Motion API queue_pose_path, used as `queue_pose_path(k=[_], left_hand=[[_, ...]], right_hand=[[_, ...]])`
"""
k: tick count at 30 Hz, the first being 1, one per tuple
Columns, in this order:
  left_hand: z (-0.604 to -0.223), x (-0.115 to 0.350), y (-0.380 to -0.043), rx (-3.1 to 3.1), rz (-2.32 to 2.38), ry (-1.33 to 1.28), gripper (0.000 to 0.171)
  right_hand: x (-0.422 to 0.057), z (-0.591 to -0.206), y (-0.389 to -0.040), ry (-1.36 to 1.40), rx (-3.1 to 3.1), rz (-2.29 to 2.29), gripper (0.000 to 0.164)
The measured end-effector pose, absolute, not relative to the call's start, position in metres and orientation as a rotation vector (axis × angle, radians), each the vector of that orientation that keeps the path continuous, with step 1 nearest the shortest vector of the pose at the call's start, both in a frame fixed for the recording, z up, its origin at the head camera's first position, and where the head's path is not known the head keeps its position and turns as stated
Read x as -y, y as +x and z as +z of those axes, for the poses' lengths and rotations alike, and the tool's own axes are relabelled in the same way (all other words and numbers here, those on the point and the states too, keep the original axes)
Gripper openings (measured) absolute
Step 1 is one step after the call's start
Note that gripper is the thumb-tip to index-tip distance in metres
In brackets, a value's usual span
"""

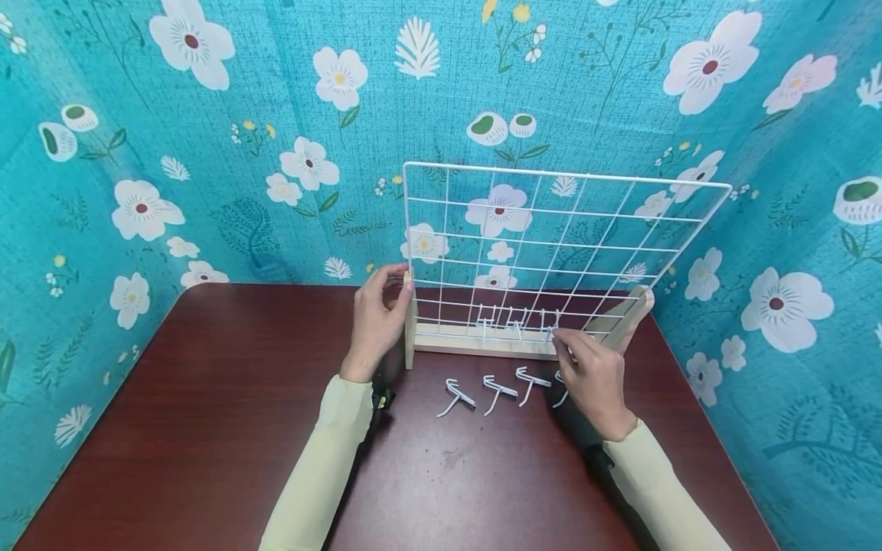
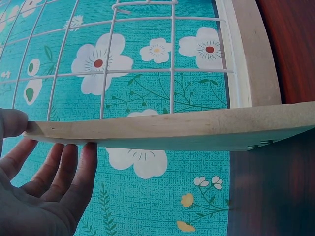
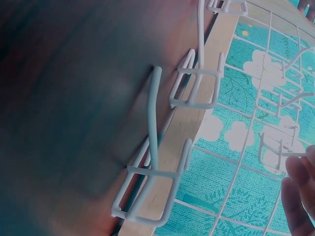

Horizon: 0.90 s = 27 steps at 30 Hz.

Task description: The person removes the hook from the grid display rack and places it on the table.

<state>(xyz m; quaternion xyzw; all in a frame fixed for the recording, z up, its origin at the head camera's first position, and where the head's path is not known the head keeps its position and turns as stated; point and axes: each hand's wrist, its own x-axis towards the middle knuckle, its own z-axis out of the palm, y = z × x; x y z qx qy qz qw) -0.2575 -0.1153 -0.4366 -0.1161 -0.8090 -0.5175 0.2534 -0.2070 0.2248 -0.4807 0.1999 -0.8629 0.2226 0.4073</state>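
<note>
A white wire grid panel point(image 1: 565, 176) stands upright in a pale wooden base point(image 1: 482, 344). At its left side my left hand point(image 1: 375, 325) holds the top of the wooden side post point(image 2: 162, 128), thumb on one face and fingertips on the other. My right hand point(image 1: 596, 375) pinches the prong of a white wire hook point(image 3: 263, 147) low on the grid, towards the right. Left of it, two more hooks hang on the grid, one being the leftmost hook point(image 1: 485, 325). Several loose white hooks point(image 1: 498, 386) lie in a row before the base, the rightmost partly hidden by my right hand.
Everything rests on a dark red-brown table point(image 1: 207, 428). A teal floral cloth point(image 1: 262, 99) hangs behind and along both sides. The right wooden side post point(image 1: 637, 310) of the stand is near the table's right edge.
</note>
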Motion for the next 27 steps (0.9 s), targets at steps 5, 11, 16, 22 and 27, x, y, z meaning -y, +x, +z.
queue_pose_path(k=[5, 11, 16, 22, 27], left_hand=[[-0.436, 0.115, -0.258, 2.200, -1.403, -0.317, 0.027], [-0.436, 0.115, -0.258, 2.196, -1.410, -0.319, 0.028], [-0.437, 0.115, -0.259, 2.189, -1.411, -0.320, 0.028], [-0.437, 0.116, -0.260, 2.193, -1.404, -0.315, 0.027], [-0.438, 0.116, -0.259, 2.188, -1.421, -0.318, 0.027]], right_hand=[[-0.224, -0.478, -0.208, 0.495, 2.171, 0.560, 0.016], [-0.223, -0.476, -0.209, 0.491, 2.154, 0.580, 0.017], [-0.221, -0.472, -0.208, 0.499, 2.145, 0.578, 0.017], [-0.220, -0.467, -0.204, 0.508, 2.133, 0.577, 0.017], [-0.220, -0.462, -0.198, 0.515, 2.123, 0.569, 0.018]])
